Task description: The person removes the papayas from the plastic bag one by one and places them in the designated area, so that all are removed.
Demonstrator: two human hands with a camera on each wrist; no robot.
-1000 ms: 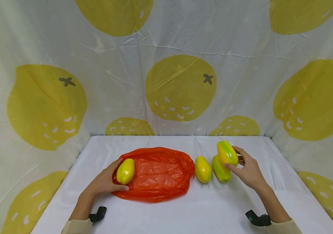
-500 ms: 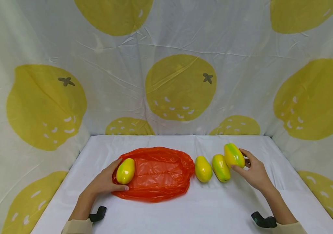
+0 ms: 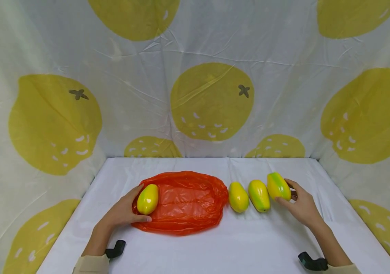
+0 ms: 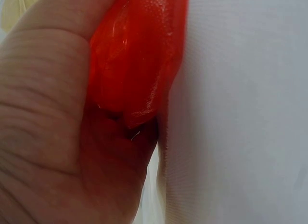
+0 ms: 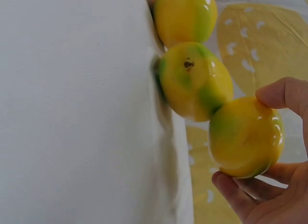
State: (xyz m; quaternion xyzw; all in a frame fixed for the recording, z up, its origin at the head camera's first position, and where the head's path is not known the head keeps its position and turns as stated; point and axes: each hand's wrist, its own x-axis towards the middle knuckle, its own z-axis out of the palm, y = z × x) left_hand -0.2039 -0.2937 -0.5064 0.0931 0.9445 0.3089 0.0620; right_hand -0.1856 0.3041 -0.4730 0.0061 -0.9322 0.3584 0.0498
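Note:
In the head view my left hand grips the left end of a red plastic bag, thumb on the near side. A yellow-green papaya lies in the bag's opening within that grasp. The left wrist view shows the palm and thumb around the red film; the fingertips are hidden. My right hand holds another papaya between thumb and fingers, just above the table in the right wrist view. Left of it, two papayas stand side by side, one in the middle and one by the bag.
A white cloth covers the table. Behind and at both sides hang curtains printed with large yellow lemons. Dark wrist camera mounts stick out from both wrists.
My right hand has moved right and downward with its papaya, from over the middle papaya to beside it. The left hand and the bag have stayed in place.

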